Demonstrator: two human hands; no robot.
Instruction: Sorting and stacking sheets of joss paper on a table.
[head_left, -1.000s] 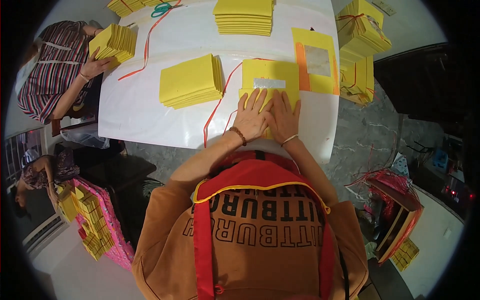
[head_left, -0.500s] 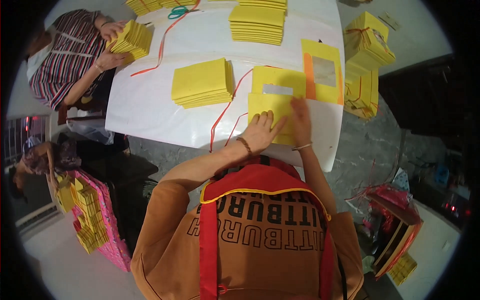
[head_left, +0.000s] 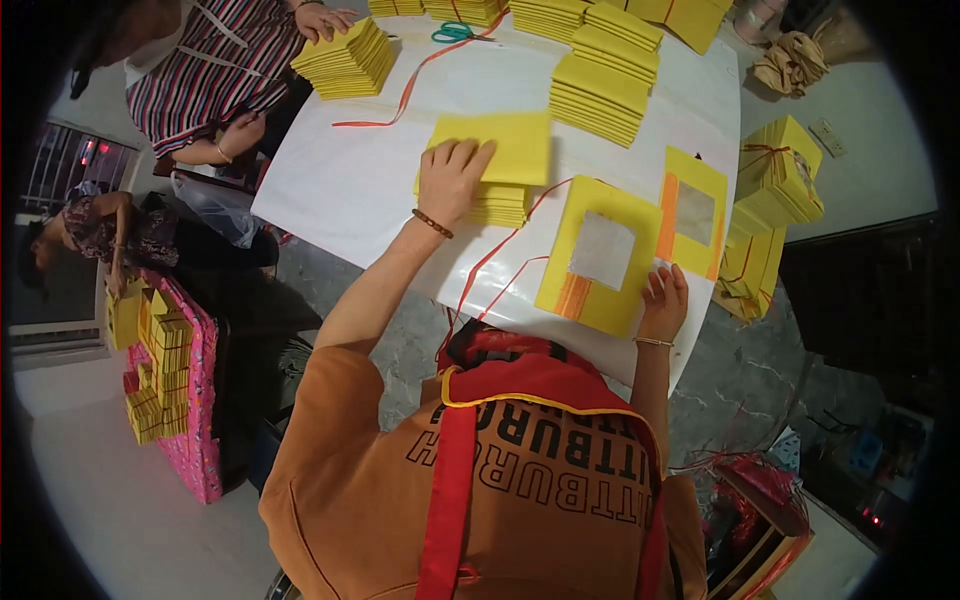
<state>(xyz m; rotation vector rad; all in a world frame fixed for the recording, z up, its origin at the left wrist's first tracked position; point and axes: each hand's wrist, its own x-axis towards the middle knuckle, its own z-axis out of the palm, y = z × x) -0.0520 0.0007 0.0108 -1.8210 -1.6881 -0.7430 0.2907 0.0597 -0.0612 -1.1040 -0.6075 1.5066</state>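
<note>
My left hand (head_left: 452,185) holds a folded yellow paper (head_left: 520,140) by its near left part, over a pile of folded yellow papers (head_left: 500,208). The folded paper sits askew on the pile; whether it rests fully there I cannot tell. To the right, a flat yellow sheet (head_left: 580,212) carries a silver-grey patch (head_left: 602,250) and an orange strip. Beside its right edge is my right hand (head_left: 665,300), fingers slightly apart and holding nothing visible. Farther right lies another yellow sheet (head_left: 688,165) with a similar patch and orange bands.
The white table (head_left: 390,215) also bears taller yellow stacks (head_left: 600,100), green-handled scissors (head_left: 452,33) and red ribbons (head_left: 405,95). A person in a striped top (head_left: 205,90) touches a yellow stack (head_left: 345,62) at left. Tied yellow bundles (head_left: 780,175) stand off the right edge.
My left hand has moved up and left with a folded yellow paper to the pile. A flat sheet with a patch now shows where both hands were folding. The person's stack has been set down.
</note>
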